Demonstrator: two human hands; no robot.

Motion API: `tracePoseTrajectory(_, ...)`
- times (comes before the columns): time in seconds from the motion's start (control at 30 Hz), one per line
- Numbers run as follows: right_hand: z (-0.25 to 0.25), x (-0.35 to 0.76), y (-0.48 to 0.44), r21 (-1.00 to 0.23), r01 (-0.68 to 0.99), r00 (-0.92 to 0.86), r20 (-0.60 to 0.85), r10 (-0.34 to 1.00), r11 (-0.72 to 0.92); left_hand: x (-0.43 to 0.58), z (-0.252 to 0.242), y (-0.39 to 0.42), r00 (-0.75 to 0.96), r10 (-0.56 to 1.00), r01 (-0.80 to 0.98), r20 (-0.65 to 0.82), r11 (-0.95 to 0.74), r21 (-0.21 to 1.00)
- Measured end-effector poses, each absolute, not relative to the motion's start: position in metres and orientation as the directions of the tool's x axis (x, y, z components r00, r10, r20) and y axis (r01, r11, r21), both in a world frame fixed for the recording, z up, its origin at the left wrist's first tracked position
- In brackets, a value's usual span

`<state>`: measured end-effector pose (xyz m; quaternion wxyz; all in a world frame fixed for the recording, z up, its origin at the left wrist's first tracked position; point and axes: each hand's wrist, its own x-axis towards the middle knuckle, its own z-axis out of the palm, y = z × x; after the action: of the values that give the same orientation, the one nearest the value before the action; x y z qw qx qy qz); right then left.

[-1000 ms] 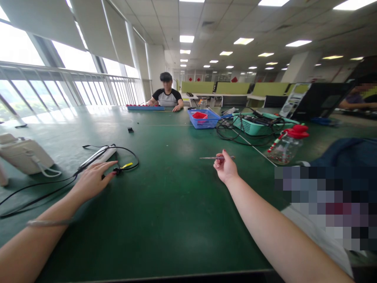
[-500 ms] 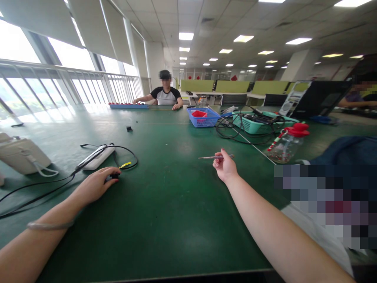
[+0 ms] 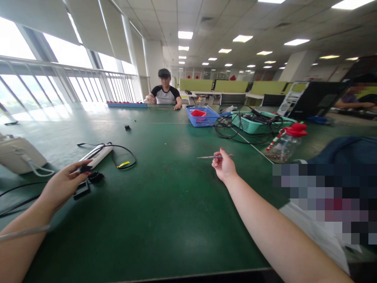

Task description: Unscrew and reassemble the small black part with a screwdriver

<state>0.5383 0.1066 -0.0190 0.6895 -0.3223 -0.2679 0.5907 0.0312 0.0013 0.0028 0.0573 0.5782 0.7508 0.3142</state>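
At the left, my left hand pinches a small black piece between thumb and fingers, a little above the table. Just under and beside these fingers are another black piece and a black frame-like part. My right hand, in the middle right, is closed around a slim, pointed, metallic-looking tool. Its tip points left, clear of the black pieces; its exact kind I cannot make out. A white oblong device with a black cable lies behind my left hand.
On the green table stand a blue basket, a teal basket full of cables and a red-lidded bottle. A white case is far left. Another person sits opposite by a blue tray.
My left hand has moved left and lifted slightly, now with a black piece in its fingers; more black parts show beneath it. My right hand stays put with the tool.
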Motion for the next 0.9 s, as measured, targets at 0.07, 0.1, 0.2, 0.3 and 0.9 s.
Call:
tracePoseTrajectory(0.07,-0.019,0.538,0.107,-0.763,-0.64,0.158,-0.013,0.987,0.092,0.028,0.003,0.002,-0.32,0.922,0.726,0.218,0.091,0.682)
tracePoseTrajectory(0.1,-0.019,0.538,0.107,-0.766,-0.636,0.157,-0.015,0.987,0.09,0.027,0.003,0.002,-0.331,0.922,0.696,0.2,0.095,0.712)
tracePoseTrajectory(0.2,-0.02,0.538,0.108,-0.779,-0.621,0.15,-0.017,0.988,0.081,0.027,0.006,0.004,-0.358,0.912,0.793,0.2,0.184,0.581)
tracePoseTrajectory(0.3,-0.021,0.538,0.109,-0.783,-0.617,0.147,-0.014,0.989,0.08,0.03,0.009,0.004,-0.33,0.909,0.903,0.253,0.226,0.365)
tracePoseTrajectory(0.9,-0.019,0.536,0.106,-0.811,-0.579,0.136,0.008,0.991,0.086,0.042,-0.003,0.01,-0.16,0.97,0.985,0.182,0.17,-0.041)
